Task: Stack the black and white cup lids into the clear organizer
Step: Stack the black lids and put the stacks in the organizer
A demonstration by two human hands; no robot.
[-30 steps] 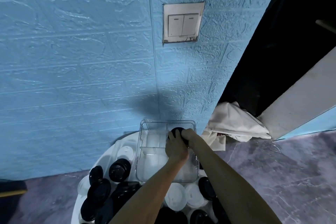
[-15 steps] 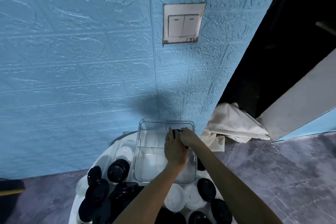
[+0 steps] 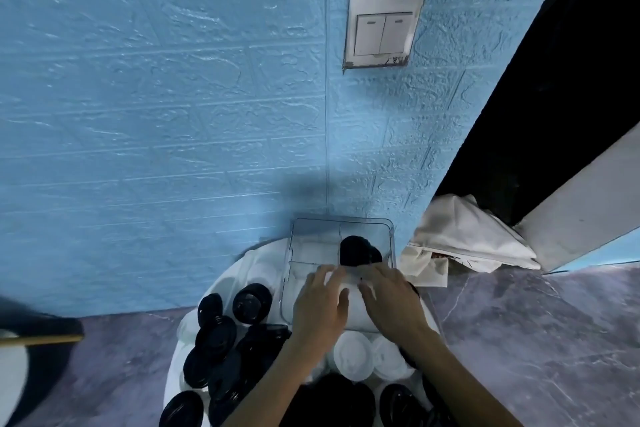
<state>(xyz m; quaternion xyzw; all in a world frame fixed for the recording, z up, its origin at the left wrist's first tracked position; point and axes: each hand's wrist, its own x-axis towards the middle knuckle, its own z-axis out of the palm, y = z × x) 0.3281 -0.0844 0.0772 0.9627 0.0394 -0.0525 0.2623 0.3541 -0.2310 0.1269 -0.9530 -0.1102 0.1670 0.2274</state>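
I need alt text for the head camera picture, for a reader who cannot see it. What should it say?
Two bare hands, left hand and right hand, hover open over a clear organizer that holds black lids in its far right compartment. Loose black lids and white lids lie around it on a round white table against a blue wall.

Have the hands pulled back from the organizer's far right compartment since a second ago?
Yes. Both the left hand and right hand now sit nearer the camera, leaving the black lids in the clear organizer.
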